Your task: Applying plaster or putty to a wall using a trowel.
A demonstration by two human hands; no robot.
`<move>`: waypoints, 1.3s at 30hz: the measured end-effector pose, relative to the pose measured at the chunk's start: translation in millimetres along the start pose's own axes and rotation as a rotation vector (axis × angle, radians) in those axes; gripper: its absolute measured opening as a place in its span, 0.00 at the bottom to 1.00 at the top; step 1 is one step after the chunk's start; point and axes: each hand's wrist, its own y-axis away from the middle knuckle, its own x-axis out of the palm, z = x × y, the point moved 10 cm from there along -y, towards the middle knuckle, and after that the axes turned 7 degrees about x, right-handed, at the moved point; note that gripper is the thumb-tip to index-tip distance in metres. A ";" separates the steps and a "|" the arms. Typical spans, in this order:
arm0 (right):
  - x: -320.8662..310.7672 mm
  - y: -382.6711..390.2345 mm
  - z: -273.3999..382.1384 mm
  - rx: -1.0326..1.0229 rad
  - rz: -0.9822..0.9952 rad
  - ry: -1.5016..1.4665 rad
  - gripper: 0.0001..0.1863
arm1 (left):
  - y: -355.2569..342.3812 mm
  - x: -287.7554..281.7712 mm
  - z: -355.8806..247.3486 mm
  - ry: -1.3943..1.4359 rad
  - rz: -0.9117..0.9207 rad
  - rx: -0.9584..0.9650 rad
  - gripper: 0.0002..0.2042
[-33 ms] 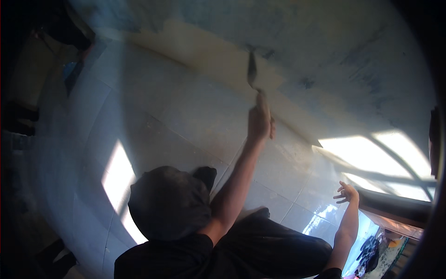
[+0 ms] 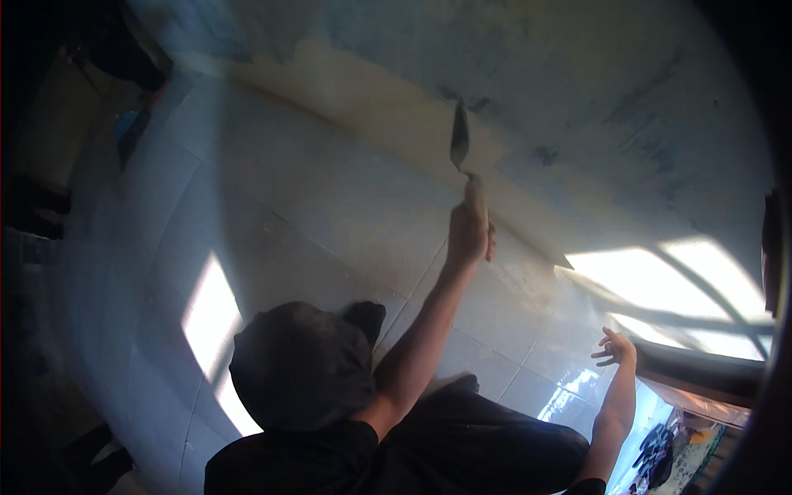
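My left hand (image 2: pixel 471 227), stretched forward at the middle, is closed around the handle of a small pointed trowel (image 2: pixel 459 139). The dark leaf-shaped blade points up toward the wall (image 2: pixel 577 107); whether its tip touches the surface I cannot tell. Close to the tip are dark smudges on the blotchy grey-and-beige wall. The handle is mostly hidden in my fist. Off to the right, my right hand (image 2: pixel 615 347) holds nothing, its fingers apart, near a dark sill-like ledge (image 2: pixel 701 368).
Pale large tiles cover the floor (image 2: pixel 322 247). A dark rounded shape (image 2: pixel 301 363) and my black-clothed leg (image 2: pixel 495 437) occupy the lower middle. Bright sunlight patches lie on wall and floor. Cluttered items (image 2: pixel 656 454) sit at lower right. Dark figures (image 2: pixel 124 58) show at upper left.
My left hand and the trowel have shifted slightly down and to the right, the blade tip drawing back from the dark smudges. My right hand has barely moved.
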 end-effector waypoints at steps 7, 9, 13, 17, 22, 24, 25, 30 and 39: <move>-1.6 17.0 23.7 -0.103 0.006 0.011 0.26 | -18.0 -7.4 -20.7 0.104 -0.074 0.049 0.29; -3.5 23.9 22.2 -0.125 -0.004 -0.011 0.26 | -36.1 -22.9 -40.5 0.191 -0.109 0.011 0.29; -10.2 14.1 -16.0 -0.007 -0.010 0.022 0.27 | -29.3 -38.7 -47.0 0.175 -0.079 -0.017 0.29; -4.6 8.9 -17.9 0.023 0.015 0.014 0.27 | -17.7 -39.8 -42.0 0.044 -0.094 -0.020 0.29; 0.7 8.9 21.1 -0.130 0.031 -0.007 0.26 | -25.1 -58.3 -55.5 0.016 -0.096 0.013 0.30; -6.0 3.9 13.8 -0.096 0.015 0.004 0.25 | -23.3 -49.1 -50.4 0.025 -0.060 0.006 0.30; -4.5 0.6 13.0 -0.071 0.008 0.027 0.26 | -22.0 -47.1 -45.9 0.038 -0.070 -0.026 0.30; 6.2 7.1 22.3 -0.074 0.022 0.028 0.26 | -31.7 -46.2 -43.1 0.063 -0.046 -0.023 0.30; 2.0 -0.8 -18.7 0.006 0.017 -0.004 0.26 | -39.9 -50.8 -78.5 0.013 -0.109 0.181 0.30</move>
